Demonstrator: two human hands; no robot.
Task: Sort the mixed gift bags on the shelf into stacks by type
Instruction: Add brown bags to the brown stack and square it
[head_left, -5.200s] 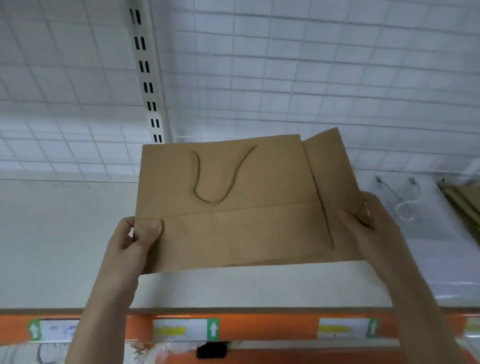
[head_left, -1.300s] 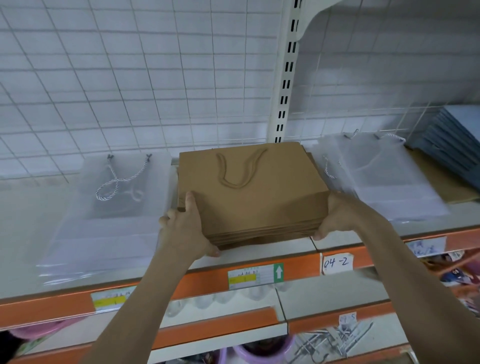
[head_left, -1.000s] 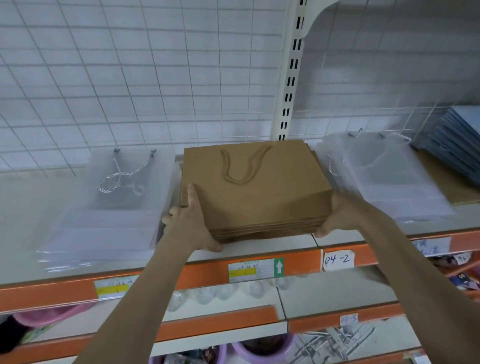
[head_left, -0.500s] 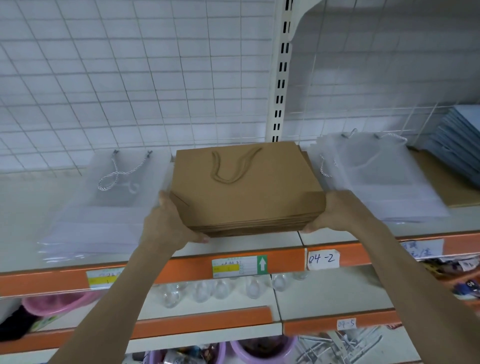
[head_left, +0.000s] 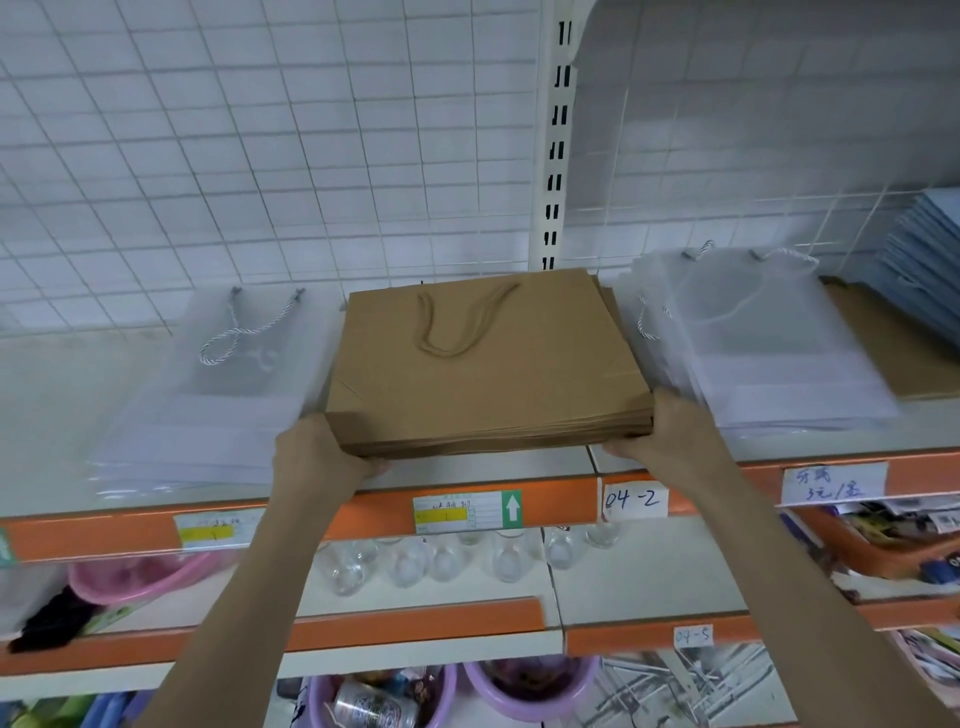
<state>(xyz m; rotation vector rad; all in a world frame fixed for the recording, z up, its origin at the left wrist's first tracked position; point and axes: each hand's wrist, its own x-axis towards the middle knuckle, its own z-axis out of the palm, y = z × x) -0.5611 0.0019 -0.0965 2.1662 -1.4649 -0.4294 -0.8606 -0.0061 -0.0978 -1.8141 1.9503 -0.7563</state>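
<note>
A stack of brown bags (head_left: 483, 364) lies flat on the shelf (head_left: 52, 384), in front of the white upright (head_left: 556, 135). The left hand (head_left: 317, 457) grips the stack's near left corner, fingers curled under the edge. The right hand (head_left: 665, 431) grips the near right corner the same way. Just left of the stack lies a pile of clear bags (head_left: 218, 395) with a twisted cord handle; just right lies a second clear pile (head_left: 763, 353), touching the brown stack's side. Farther right, blue bags (head_left: 924, 270) rest on another brown bag (head_left: 883, 348).
</note>
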